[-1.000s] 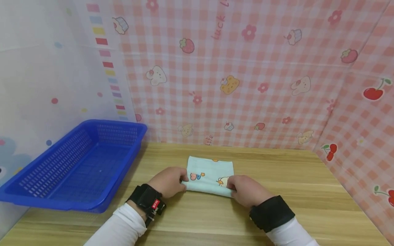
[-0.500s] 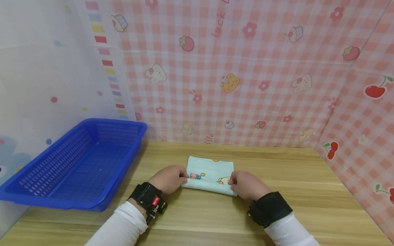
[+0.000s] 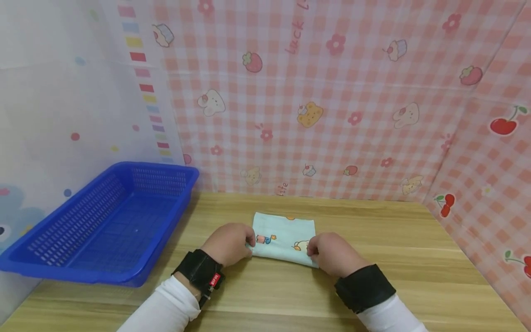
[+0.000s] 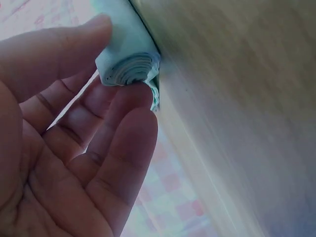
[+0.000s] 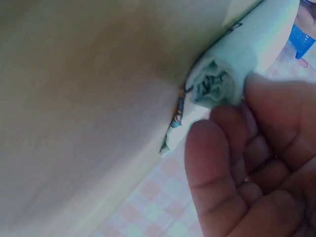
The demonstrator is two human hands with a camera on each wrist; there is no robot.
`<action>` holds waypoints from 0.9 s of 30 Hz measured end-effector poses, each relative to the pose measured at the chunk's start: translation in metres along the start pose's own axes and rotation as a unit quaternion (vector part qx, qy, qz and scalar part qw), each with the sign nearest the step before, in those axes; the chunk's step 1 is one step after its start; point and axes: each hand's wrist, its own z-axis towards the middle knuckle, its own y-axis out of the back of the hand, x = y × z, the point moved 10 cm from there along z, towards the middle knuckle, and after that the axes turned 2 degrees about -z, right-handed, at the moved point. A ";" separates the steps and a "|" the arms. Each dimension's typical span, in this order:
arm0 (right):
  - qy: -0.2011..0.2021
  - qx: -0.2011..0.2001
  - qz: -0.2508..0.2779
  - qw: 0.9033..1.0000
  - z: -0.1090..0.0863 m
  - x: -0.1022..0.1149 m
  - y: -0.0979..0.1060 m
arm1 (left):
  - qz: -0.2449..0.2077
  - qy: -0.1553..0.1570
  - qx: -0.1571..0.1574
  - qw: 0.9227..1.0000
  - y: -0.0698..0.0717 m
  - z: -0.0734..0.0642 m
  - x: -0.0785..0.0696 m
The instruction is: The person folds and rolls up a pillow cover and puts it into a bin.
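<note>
A pale mint towel (image 3: 284, 233) with cartoon prints lies on the table, its near edge rolled up and its far part flat. My left hand (image 3: 229, 243) pinches the left end of the roll, thumb on one side and fingertips on the other. At the right end, my right hand (image 3: 337, 254) pinches the roll the same way. Spiral layers show in the roll's end (image 4: 129, 69) in the left wrist view. In the right wrist view, the other roll end (image 5: 213, 85) looks looser and more crumpled.
A blue plastic basket (image 3: 166, 230) with slotted walls stands on the left, and nothing is seen inside it. The wooden table (image 3: 265, 295) ends at a pink checked cloth wall (image 3: 282, 152) behind, with another on the right.
Both hands have kept to the ends of the towel. The roll has advanced slightly away from me, covering part of the heart print on the left.
</note>
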 end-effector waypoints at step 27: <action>-0.009 0.042 0.023 0.999 0.000 -0.009 -0.013 | -0.041 0.027 0.029 0.998 -0.006 -0.002 0.011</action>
